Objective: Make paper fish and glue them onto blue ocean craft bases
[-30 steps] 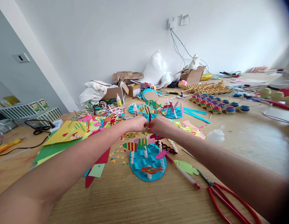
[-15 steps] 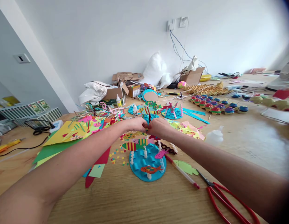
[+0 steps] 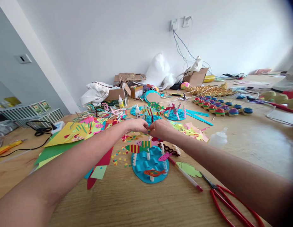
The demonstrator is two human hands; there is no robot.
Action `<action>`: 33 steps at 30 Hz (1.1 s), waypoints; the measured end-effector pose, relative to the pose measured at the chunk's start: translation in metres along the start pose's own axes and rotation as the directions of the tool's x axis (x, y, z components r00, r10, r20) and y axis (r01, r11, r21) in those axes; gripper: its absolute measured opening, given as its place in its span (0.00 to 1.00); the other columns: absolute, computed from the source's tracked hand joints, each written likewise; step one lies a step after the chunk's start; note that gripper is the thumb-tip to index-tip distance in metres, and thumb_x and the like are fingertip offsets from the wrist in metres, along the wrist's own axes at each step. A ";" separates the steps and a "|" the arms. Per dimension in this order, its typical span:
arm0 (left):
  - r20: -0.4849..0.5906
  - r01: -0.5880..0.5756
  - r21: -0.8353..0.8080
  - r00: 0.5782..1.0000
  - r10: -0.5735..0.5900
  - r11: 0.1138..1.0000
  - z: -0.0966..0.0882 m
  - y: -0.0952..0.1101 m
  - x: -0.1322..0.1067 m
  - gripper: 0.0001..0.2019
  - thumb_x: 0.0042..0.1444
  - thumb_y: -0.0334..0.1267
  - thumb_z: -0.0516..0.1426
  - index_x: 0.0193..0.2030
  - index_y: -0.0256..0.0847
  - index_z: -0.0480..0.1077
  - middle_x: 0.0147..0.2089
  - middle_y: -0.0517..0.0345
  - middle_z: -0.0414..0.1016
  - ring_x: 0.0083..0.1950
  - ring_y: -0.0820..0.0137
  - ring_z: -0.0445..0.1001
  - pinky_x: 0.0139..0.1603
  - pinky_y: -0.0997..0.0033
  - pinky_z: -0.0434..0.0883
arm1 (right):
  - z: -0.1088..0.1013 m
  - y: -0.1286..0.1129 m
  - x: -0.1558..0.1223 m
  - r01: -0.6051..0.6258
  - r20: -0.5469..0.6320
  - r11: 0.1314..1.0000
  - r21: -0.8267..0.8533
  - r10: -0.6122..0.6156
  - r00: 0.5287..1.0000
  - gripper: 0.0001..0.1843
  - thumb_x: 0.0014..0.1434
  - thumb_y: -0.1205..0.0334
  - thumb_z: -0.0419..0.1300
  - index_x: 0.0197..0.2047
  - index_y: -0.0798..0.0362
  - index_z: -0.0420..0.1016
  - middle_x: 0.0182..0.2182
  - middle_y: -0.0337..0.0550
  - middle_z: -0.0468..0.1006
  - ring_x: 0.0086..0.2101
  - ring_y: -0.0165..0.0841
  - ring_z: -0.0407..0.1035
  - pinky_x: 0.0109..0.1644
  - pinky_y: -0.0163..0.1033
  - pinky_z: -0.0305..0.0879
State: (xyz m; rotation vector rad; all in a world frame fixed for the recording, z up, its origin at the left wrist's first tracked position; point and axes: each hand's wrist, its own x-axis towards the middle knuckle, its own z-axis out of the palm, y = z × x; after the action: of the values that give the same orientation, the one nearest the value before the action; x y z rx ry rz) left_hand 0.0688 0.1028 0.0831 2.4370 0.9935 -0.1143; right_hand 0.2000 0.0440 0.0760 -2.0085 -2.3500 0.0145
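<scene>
My left hand (image 3: 140,125) and my right hand (image 3: 161,128) meet fingertip to fingertip over the middle of the table. Both are closed in a pinch; whatever lies between the fingers is too small and hidden to name. Just below them is a round blue base (image 3: 142,174) with wavy blue paper strips and white twisted posts. An orange paper fish (image 3: 154,173), a pink fish (image 3: 164,156) and a striped fish (image 3: 133,148) are mounted on it. Behind the hands, another blue base (image 3: 176,116) bears pink posts.
Red-handled scissors (image 3: 228,201), a pen (image 3: 190,179) and a light green paper fish (image 3: 189,169) lie at right. Coloured paper sheets (image 3: 50,154) spread at left. A white bottle (image 3: 218,138), a glue bottle (image 3: 137,112) and painted egg cartons (image 3: 215,105) stand farther back.
The fingers have shifted slightly while staying pinched together. The whole view has moved a little; the bases and fish look the same.
</scene>
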 end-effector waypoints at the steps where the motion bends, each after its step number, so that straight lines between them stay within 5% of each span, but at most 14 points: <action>1: 0.001 -0.003 0.007 1.000 0.003 1.000 0.000 0.000 0.000 0.09 0.42 0.38 0.54 0.30 0.36 0.70 0.25 0.64 0.65 0.29 0.73 0.62 0.26 0.77 0.57 | 0.000 0.000 0.000 0.002 0.002 1.000 -0.001 -0.002 1.000 0.12 0.47 0.57 0.55 0.34 0.44 0.78 0.34 0.42 0.79 0.36 0.36 0.70 0.34 0.36 0.59; 10: 0.060 -0.029 0.056 0.998 0.025 0.998 -0.008 -0.001 0.003 0.20 0.39 0.35 0.56 0.43 0.35 0.68 0.34 0.60 0.70 0.34 0.70 0.67 0.31 0.76 0.62 | -0.002 -0.003 -0.002 0.031 0.011 0.999 -0.041 -0.030 0.999 0.12 0.47 0.58 0.54 0.34 0.46 0.77 0.35 0.44 0.78 0.39 0.39 0.69 0.34 0.37 0.58; 33: 0.101 -0.056 0.158 0.994 0.040 0.986 -0.006 0.006 -0.003 0.12 0.44 0.32 0.53 0.37 0.36 0.68 0.33 0.61 0.70 0.34 0.71 0.66 0.30 0.77 0.60 | -0.011 -0.005 -0.009 0.098 -0.042 0.982 -0.159 -0.106 0.993 0.12 0.51 0.59 0.55 0.34 0.54 0.77 0.35 0.51 0.78 0.41 0.43 0.68 0.39 0.43 0.59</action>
State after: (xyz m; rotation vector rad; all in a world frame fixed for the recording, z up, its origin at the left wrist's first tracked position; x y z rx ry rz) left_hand 0.0704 0.0999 0.0917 2.5717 0.9127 -0.3050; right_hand 0.1971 0.0340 0.0869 -1.9224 -2.4905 -0.2291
